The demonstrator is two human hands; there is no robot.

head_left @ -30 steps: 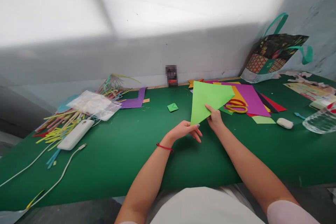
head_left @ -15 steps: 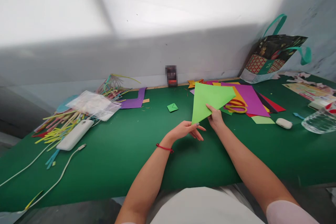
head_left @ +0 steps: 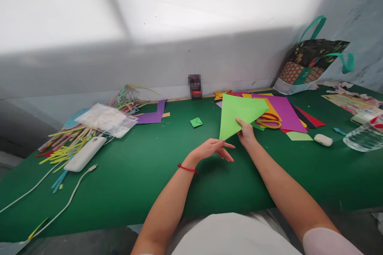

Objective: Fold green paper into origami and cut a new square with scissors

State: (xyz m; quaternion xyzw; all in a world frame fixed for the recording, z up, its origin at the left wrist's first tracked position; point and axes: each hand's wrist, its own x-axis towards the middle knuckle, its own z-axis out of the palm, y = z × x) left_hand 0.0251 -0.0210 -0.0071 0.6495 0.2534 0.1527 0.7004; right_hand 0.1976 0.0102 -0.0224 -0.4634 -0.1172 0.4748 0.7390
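A light green paper folded into a triangle (head_left: pixel 236 113) stands tilted above the green table (head_left: pixel 134 175). My left hand (head_left: pixel 211 149) pinches its lower corner, a red string round the wrist. My right hand (head_left: pixel 245 133) grips the paper's lower right edge between thumb and fingers. Both hands are closed on the sheet. A small folded green paper piece (head_left: pixel 196 122) lies on the table to the left of the sheet.
Coloured paper sheets (head_left: pixel 287 111) with red-and-yellow scissors (head_left: pixel 269 120) lie behind my right hand. A white power bank (head_left: pixel 85 153) with cables, a plastic bag (head_left: pixel 106 119) and paper strips (head_left: pixel 68 143) sit at left. A patterned gift bag (head_left: pixel 311 63), a white oval object (head_left: pixel 323 140) and a clear container (head_left: pixel 363 137) stand at right.
The green triangle and both hands have shifted very slightly to the right and up; the grip on the paper is unchanged.
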